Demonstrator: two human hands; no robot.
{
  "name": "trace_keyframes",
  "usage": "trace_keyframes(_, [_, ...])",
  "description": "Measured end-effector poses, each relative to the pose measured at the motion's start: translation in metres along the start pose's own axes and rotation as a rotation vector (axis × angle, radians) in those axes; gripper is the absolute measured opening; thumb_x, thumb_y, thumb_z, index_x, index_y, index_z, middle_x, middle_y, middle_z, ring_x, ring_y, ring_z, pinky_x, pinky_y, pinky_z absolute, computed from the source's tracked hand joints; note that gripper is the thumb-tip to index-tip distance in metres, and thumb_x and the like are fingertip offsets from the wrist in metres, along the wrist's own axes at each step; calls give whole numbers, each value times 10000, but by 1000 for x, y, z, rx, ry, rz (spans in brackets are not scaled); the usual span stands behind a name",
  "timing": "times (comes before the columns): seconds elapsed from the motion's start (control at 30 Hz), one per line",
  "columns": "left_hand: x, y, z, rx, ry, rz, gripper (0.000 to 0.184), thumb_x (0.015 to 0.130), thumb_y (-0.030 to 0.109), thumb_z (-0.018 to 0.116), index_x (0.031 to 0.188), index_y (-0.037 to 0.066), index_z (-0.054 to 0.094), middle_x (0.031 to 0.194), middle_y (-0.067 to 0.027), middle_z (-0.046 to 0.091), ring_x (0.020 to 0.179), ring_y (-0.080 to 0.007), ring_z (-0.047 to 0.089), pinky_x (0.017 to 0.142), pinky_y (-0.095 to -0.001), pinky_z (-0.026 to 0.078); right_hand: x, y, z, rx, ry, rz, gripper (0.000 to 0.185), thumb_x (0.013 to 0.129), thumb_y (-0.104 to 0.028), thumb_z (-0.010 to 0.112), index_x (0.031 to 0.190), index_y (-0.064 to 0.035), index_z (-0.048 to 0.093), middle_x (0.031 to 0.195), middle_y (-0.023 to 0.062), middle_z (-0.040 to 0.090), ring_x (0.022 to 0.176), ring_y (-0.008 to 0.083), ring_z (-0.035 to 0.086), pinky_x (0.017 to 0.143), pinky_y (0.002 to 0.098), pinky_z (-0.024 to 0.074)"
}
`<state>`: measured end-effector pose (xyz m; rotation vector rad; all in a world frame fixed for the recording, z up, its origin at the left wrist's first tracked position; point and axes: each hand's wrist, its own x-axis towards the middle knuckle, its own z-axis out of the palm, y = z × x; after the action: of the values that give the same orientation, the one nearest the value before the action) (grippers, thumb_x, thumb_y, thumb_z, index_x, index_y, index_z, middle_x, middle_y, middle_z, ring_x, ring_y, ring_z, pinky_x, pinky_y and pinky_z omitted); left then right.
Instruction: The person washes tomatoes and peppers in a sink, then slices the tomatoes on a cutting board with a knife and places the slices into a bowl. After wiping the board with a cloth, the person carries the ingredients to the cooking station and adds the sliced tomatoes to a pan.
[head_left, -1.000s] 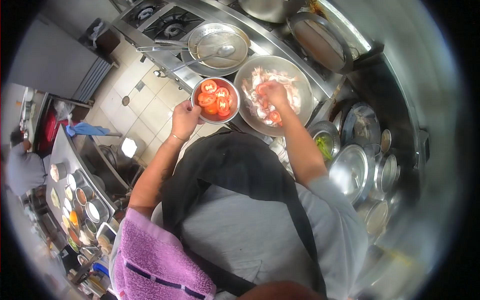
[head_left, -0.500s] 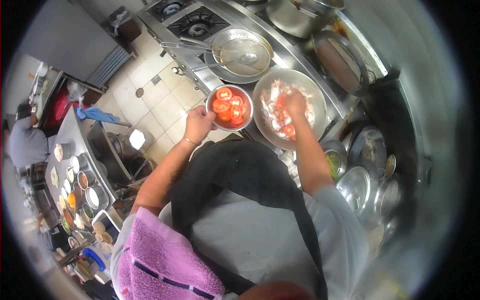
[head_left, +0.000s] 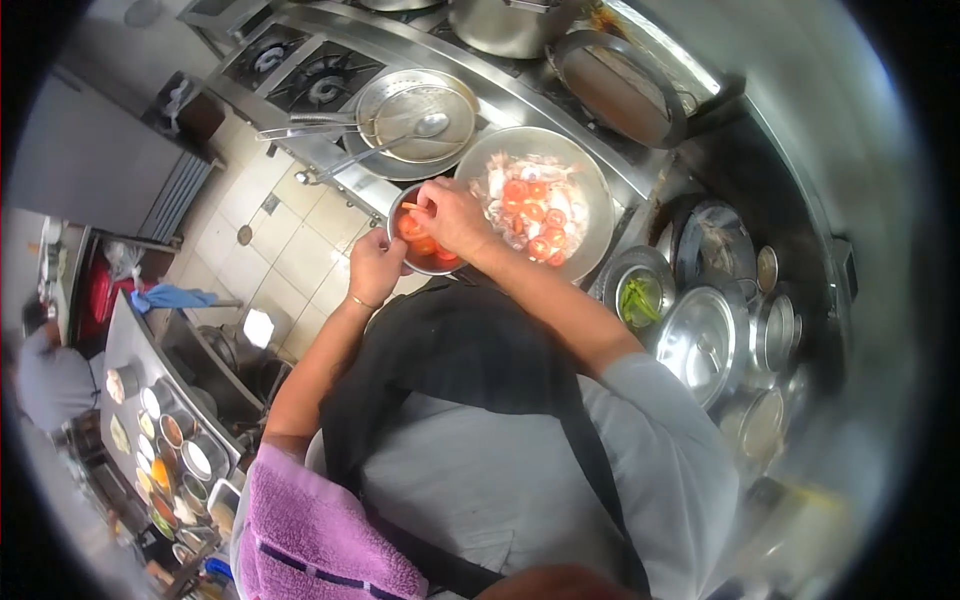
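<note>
My left hand grips the rim of a small metal bowl from its left side. Tomato slices lie inside the bowl. My right hand reaches into it from the right, fingers pinched on a tomato slice. Right beside the bowl, a wide metal pan sits on the stove. Pale, whitish-pink pieces, whose kind I cannot make out, fill the pan's middle, with several tomato slices spread on top.
Behind the bowl rests a strainer with a spoon across it. A burner is further left, a large pot at the back. Metal lids and a bowl of green vegetables stand right. Another person works far left.
My right hand has moved from the pan across to the small bowl. More tomato slices now show on the pan's contents. The camera view has shifted, so the stove appears further left.
</note>
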<state>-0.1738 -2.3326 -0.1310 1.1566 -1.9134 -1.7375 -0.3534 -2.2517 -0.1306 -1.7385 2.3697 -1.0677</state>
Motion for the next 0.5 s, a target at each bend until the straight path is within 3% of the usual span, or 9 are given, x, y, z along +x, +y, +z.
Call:
trace_keyframes(0.07, [-1,-3,1,13,-22,-29,163,956,89,601,895,-55,646,768,-96,686,611,-158,694,555,-283,589,-5,7,-6,534,-113,408,239,873,-210,810,920,-43,645,891,111,724,833,234,716,758,382,572])
trace_keyframes(0.1, [-2,-7,1,2,-18,-41,156,955,84,599,890,-51,643,768,-92,682,607,-155,690,554,-281,591,-9,18,-11,547,10,430,193,898,-175,788,955,-48,653,823,81,726,739,183,703,692,335,564])
trace_keyframes(0.13, [3,-7,2,-11,-9,-40,150,953,79,597,885,-48,641,768,-88,677,603,-152,685,552,-280,594,-13,37,-18,451,124,439,162,920,-152,768,1004,-49,676,813,77,730,731,169,691,711,322,564])
trace_keyframes(0.23, [1,-9,-4,-62,14,-28,165,946,83,602,840,-42,624,728,-95,672,582,-160,688,530,-285,586,-35,96,-58,683,183,647,102,955,-67,697,1051,-35,712,898,48,747,723,121,684,655,294,574])
trace_keyframes(0.3, [-1,-12,-8,-86,42,-16,183,944,88,612,824,-50,624,702,-114,682,576,-171,702,516,-288,579,-60,186,-42,673,248,785,122,946,-66,706,1065,-42,717,881,51,742,751,107,699,633,275,567])
trace_keyframes(0.4, [1,-22,-15,-66,66,3,184,942,85,615,814,-47,618,713,-118,682,585,-175,704,522,-295,593,-69,236,-52,619,214,923,180,935,-105,718,1100,-34,719,903,98,754,801,172,735,693,312,588])
trace_keyframes(0.47, [-2,-17,-12,-70,71,-27,185,955,69,596,789,-12,595,713,-64,634,580,-132,643,541,-284,600,-73,249,-51,-360,94,756,265,922,-150,729,1158,-29,718,981,153,764,862,253,751,785,358,597])
trace_keyframes(0.5, [-1,-19,-12,-83,87,-40,185,954,74,600,792,-16,600,715,-69,636,581,-134,643,541,-286,601,-75,246,-48,-389,232,608,318,929,-169,720,1217,-33,709,1087,183,756,920,294,747,858,391,584])
